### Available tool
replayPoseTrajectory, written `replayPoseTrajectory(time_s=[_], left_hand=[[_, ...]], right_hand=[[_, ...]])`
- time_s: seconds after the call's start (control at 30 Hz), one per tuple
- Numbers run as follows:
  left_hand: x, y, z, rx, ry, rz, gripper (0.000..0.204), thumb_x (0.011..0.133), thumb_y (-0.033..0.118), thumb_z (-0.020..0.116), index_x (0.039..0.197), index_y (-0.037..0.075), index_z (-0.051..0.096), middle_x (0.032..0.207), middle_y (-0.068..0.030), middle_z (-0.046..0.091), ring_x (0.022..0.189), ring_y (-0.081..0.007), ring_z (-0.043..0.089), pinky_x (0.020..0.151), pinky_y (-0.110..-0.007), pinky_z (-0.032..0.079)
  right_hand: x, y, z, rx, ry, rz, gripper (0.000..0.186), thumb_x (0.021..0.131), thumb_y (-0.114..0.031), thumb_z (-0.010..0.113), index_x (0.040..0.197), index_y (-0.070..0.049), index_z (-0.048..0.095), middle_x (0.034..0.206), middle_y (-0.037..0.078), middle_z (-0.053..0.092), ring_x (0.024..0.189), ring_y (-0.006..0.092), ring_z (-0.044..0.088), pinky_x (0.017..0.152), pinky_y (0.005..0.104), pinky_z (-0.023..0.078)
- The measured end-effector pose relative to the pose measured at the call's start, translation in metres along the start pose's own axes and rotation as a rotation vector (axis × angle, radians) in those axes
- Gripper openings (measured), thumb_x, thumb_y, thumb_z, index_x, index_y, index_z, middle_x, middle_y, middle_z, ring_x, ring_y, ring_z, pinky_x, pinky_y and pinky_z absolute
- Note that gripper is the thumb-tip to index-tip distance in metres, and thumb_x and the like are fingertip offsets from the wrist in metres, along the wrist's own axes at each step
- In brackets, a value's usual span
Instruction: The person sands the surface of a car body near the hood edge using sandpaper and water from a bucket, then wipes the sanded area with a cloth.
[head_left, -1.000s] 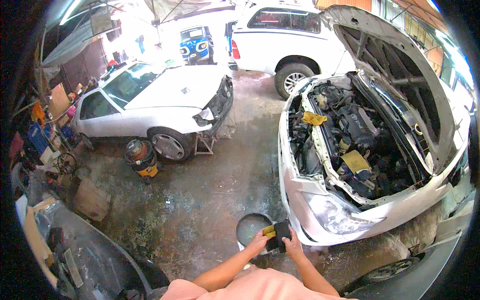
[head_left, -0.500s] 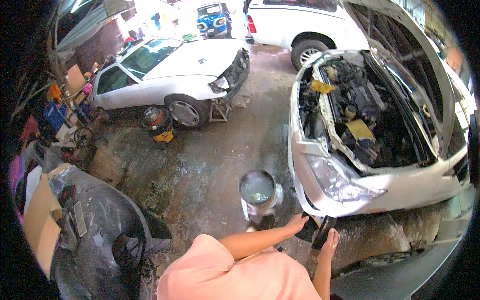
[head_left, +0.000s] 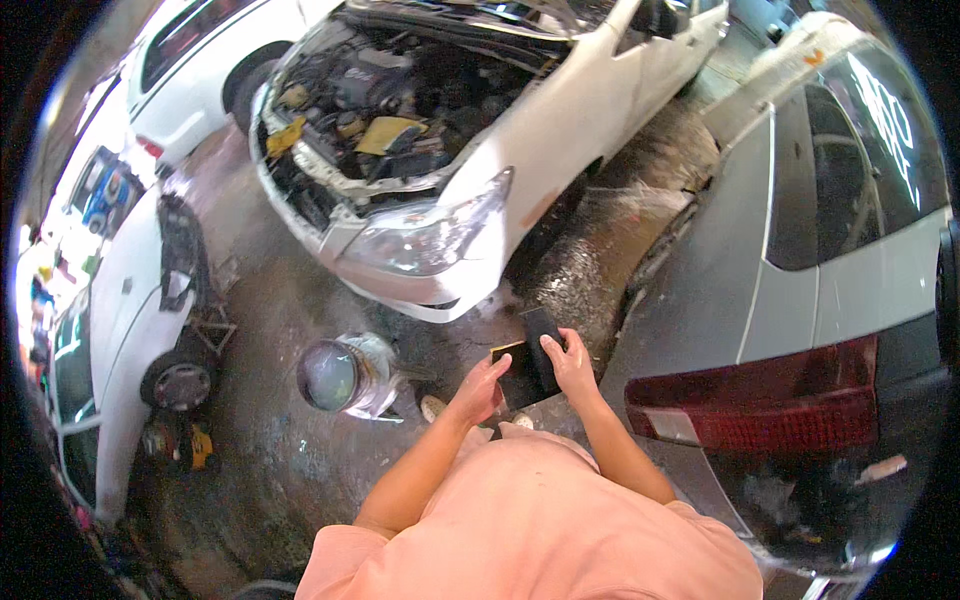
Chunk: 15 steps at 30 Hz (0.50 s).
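Note:
My left hand (head_left: 480, 390) grips a flat dark sheet (head_left: 520, 375) with a yellowish edge. My right hand (head_left: 565, 365) is closed on a black rectangular block (head_left: 535, 325) that meets the sheet, thumb across its face. Both hands are in front of my body, low in the centre. Left of them stands a bucket (head_left: 325, 375) holding cloudy liquid. Beyond them is a white car's front (head_left: 420, 280), with its hood raised, engine bay exposed and a yellow pad (head_left: 390, 135) lying inside.
A grey vehicle (head_left: 720, 310) with a red tail light (head_left: 750, 400) is close on my right. A white sedan (head_left: 135, 330) and a yellow-black drum-shaped machine (head_left: 185, 445) are at left. A white pickup (head_left: 190, 90) is behind. Wet concrete floor (head_left: 260, 290) lies between.
My view has turned right, shifting the cars leftward and bringing the grey vehicle's rear into sight. The bucket now sits left of my hands, which still hold the dark items.

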<state>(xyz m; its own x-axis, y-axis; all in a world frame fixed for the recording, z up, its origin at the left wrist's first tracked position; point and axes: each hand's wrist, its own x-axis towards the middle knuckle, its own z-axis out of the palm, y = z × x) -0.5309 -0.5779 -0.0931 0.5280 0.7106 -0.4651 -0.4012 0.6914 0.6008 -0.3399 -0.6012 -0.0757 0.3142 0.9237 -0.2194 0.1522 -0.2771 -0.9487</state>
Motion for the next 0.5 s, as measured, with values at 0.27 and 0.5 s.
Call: replayPoseTrajectory(time_s=[0.27,0.5], left_hand=[[0.016,0.002,0.029,-0.129,-0.048,-0.089,0.048,0.105,0.045,0.051,0.132,0.005,0.058,0.126,-0.0098,0.066,0.112,-0.0252,0.065,0.097,-0.045,0.054],[0.021,0.019,0.046,0.024,0.077,0.092,0.055,0.105,0.049,0.046,0.133,0.003,0.056,0.128,-0.0128,0.065,0.114,-0.0265,0.064,0.101,-0.045,0.052]], right_hand=[[-0.012,0.007,-0.024,0.478,0.227,-0.087,0.041,0.102,-0.02,0.06,0.137,0.0,0.051,0.119,0.007,0.06,0.106,0.0146,0.056,0.098,0.0305,0.045],[-0.02,-0.026,-0.033,0.267,0.191,-0.241,0.071,0.088,-0.026,0.076,0.144,-0.001,0.041,0.128,0.012,0.055,0.119,0.0201,0.052,0.106,0.0329,0.039]])
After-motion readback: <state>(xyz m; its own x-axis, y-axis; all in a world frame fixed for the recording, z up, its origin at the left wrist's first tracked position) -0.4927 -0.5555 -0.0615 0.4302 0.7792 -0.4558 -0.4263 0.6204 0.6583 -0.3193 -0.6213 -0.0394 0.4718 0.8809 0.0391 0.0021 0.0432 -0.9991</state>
